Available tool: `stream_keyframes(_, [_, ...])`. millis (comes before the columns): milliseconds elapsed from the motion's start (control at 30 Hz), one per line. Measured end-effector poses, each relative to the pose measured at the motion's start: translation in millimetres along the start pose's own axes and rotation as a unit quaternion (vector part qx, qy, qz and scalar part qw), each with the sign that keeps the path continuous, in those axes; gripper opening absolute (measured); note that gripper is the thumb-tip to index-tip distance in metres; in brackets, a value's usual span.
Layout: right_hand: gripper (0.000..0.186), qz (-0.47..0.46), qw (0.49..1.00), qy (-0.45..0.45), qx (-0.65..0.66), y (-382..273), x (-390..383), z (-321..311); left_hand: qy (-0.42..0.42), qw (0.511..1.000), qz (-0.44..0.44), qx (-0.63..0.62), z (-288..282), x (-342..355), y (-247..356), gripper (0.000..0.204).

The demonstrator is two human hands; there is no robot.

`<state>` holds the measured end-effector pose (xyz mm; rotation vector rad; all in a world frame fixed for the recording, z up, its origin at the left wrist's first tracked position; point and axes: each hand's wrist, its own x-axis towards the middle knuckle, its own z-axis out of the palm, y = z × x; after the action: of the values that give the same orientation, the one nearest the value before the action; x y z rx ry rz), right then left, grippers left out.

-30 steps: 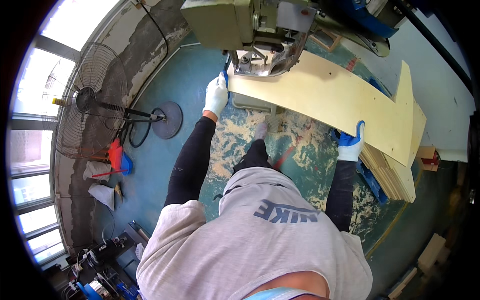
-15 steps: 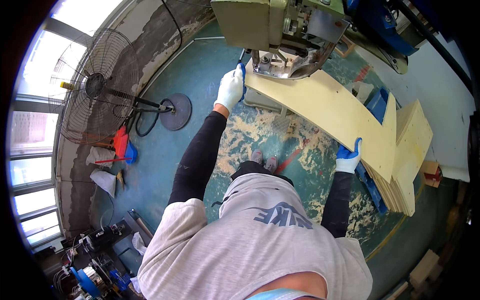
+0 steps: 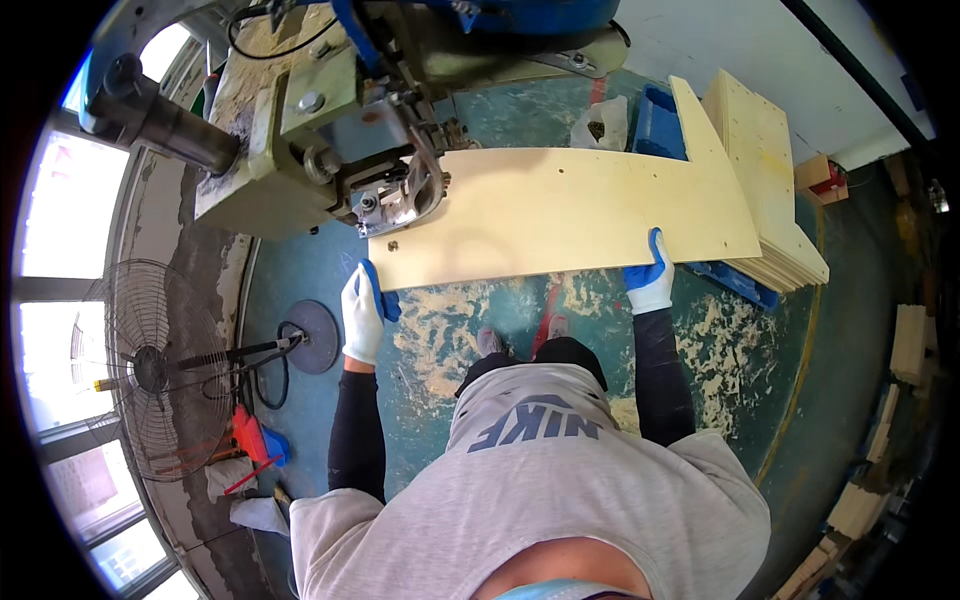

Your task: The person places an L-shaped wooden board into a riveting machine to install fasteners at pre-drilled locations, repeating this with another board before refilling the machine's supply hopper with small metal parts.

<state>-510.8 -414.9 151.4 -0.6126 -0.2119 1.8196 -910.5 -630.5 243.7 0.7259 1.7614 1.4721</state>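
Note:
My gloved left hand (image 3: 364, 312) grips the near left corner of a long, pale plywood board (image 3: 530, 215), its thumb at the edge. My gloved right hand (image 3: 650, 275) holds the board's near edge toward the right end, thumb on top. The board lies roughly crosswise in front of me, with a narrow arm sticking back at its right and a few small holes. Its left end is beside the metal foot (image 3: 395, 200) of a green-grey machine (image 3: 260, 150) overhead. The far left part of the board is partly hidden by the machine.
A stack of similar cut boards (image 3: 765, 175) sits at right, with blue containers (image 3: 660, 120) and a pale bag (image 3: 598, 125) behind. A standing fan (image 3: 150, 370) and red dustpan (image 3: 248, 435) are at left. Wood offcuts (image 3: 908, 340) lie far right; sawdust covers the floor.
The board has swung from slanted to nearly crosswise, both hands still holding it. My left hand has come down toward me. The view has turned, putting the machine farther left.

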Motion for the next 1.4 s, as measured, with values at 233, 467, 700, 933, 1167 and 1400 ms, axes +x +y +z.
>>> stream_keyframes(233, [0.038, -0.116, 0.987, 0.01, -0.11, -116, 39, -42, -0.146, 0.975, -0.166, 0.002, 88, -39, -42, 0.041])
stream_keyframes(467, [0.036, -0.149, 0.976, 0.09, -0.13, -248, 104, -96, -0.15, 0.908, -0.332, -0.206, 259, -14, -81, 0.028])
stream_keyframes(700, [0.042, -0.243, 0.964, 0.066, -0.089, -405, 170, -147, -0.291, 0.894, -0.282, -0.191, 497, 46, -8, 0.029])
stream_keyframes(933, [0.053, -0.186, 0.902, 0.288, -0.262, -326, 240, -196, -0.463, 0.861, -0.205, 0.046, 654, 141, -72, 0.022])
stream_keyframes(1167, [0.023, 0.035, 0.939, 0.247, -0.236, -262, 199, -237, -0.392, 0.844, -0.148, 0.336, 569, 185, -89, 0.047])
stream_keyframes(1400, [0.037, 0.035, 0.923, 0.09, -0.373, -303, 343, -126, -0.024, 0.934, -0.176, 0.311, 481, 179, -72, 0.041])
